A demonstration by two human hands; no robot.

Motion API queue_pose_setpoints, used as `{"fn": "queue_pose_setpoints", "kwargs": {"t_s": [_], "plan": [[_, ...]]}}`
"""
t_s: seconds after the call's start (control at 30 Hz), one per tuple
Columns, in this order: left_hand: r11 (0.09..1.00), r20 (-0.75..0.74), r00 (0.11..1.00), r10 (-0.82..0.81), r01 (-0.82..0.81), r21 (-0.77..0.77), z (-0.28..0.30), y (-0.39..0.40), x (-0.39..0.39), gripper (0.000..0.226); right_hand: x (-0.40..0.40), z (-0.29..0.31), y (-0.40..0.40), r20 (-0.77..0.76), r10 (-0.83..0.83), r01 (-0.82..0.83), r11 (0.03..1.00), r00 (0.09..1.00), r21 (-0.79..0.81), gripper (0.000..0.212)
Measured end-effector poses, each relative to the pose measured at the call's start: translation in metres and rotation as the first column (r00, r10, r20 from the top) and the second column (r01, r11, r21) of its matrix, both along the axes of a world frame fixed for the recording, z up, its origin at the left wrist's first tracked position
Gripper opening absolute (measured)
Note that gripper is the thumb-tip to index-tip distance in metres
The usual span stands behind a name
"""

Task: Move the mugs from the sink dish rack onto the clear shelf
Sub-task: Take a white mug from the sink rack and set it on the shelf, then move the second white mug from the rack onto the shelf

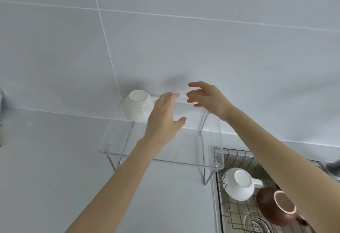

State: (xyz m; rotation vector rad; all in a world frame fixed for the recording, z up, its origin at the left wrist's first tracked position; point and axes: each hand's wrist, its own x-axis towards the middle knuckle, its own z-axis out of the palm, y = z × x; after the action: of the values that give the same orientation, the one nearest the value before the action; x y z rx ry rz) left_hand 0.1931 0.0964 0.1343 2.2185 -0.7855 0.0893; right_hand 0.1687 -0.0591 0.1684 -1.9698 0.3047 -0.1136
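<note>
A pale, smooth bench [46,159] filled the lower left of the frame. Just left of centre, a rounded glossy white mug [137,106] sat upside down on the clear shelf [161,156], a transparent plastic slab on thin wire legs. The left hand [163,120] hovered beside it, fingers spread, holding nothing. At centre the right hand [207,97] curled loosely open above the shelf, also empty. In the lower right, the wire dish rack [237,212] held an inverted second white mug [239,185] touching a brown mug [276,208].
</note>
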Motion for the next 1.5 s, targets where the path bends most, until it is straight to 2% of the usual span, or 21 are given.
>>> {"fn": "queue_pose_setpoints", "kwargs": {"t_s": [0.13, 0.23, 0.33, 0.4, 0.47, 0.63, 0.8, 1.07, 1.27, 1.5], "plan": [[0.979, -0.003, 0.981, -0.194, 0.194, -0.068, 0.002, -0.029, -0.062, 0.05, -0.071, 0.003, -0.034, 0.017, -0.077, 0.077, 0.997, 0.997, 0.018, 0.024], [0.95, -0.031, 0.954, -0.299, 0.295, -0.099, -0.01, -0.048, -0.108, 0.046, -0.126, -0.024, -0.06, -0.034, -0.179, 0.18, 0.983, 0.983, 0.042, 0.015], [0.918, -0.13, 0.909, -0.397, 0.39, -0.078, -0.034, -0.068, -0.144, 0.047, -0.171, -0.065, -0.086, -0.135, -0.261, 0.252, 0.964, 0.956, -0.085, 0.016], [0.911, -0.231, 0.885, -0.405, 0.412, -0.021, -0.054, -0.084, -0.161, 0.052, -0.192, -0.09, -0.103, -0.206, -0.292, 0.243, 0.941, 0.934, -0.237, 0.017], [0.911, -0.332, 0.866, -0.373, 0.409, 0.044, -0.077, -0.097, -0.17, 0.061, -0.205, -0.111, -0.115, -0.255, -0.309, 0.223, 0.921, 0.916, -0.319, 0.021], [0.912, -0.496, 0.838, -0.229, 0.363, 0.193, -0.126, -0.127, -0.171, 0.075, -0.211, -0.152, -0.138, -0.39, -0.274, 0.11, 0.913, 0.879, -0.394, 0.031], [0.888, -0.503, 0.849, -0.161, 0.347, 0.302, -0.159, -0.153, -0.162, 0.087, -0.204, -0.185, -0.153, -0.486, -0.176, -0.046, 0.911, 0.856, -0.41, 0.04], [0.815, -0.504, 0.846, -0.174, 0.411, 0.408, -0.184, -0.174, -0.147, 0.091, -0.199, -0.212, -0.158, -0.507, -0.156, -0.088, 0.901, 0.848, -0.425, 0.02], [0.849, -0.476, 0.863, -0.169, 0.373, 0.375, -0.183, -0.171, -0.144, 0.088, -0.204, -0.21, -0.163, -0.442, -0.173, 0.008, 0.936, 0.88, -0.351, 0.018], [0.9, -0.381, 0.892, -0.242, 0.353, 0.256, -0.138, -0.173, -0.135, 0.083, -0.205, -0.155, -0.17, -0.33, -0.246, 0.078, 0.89, 0.912, -0.449, 0.016]]}}
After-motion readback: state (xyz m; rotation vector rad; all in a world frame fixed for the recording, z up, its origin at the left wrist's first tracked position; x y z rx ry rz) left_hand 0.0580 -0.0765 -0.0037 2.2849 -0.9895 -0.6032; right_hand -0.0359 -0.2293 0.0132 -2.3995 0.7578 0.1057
